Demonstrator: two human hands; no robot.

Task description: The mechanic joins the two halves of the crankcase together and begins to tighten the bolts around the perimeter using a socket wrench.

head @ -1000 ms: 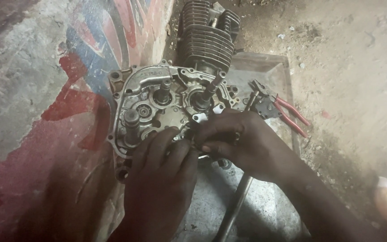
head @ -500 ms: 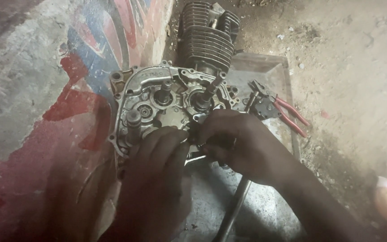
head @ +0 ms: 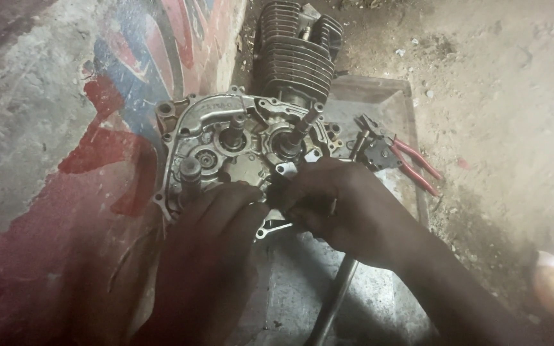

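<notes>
Both hands, left [head: 216, 224] and right [head: 341, 208], together (grip unclear) on the engine case [head: 226, 144].

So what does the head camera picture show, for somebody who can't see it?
Two bare hands, the left hand and right hand, press on the lower edge of an open metal engine case lying in a shallow metal tray. A finned engine cylinder sits behind it, red-handled pliers lie to the right, and a metal rod runs under the right wrist.
</notes>
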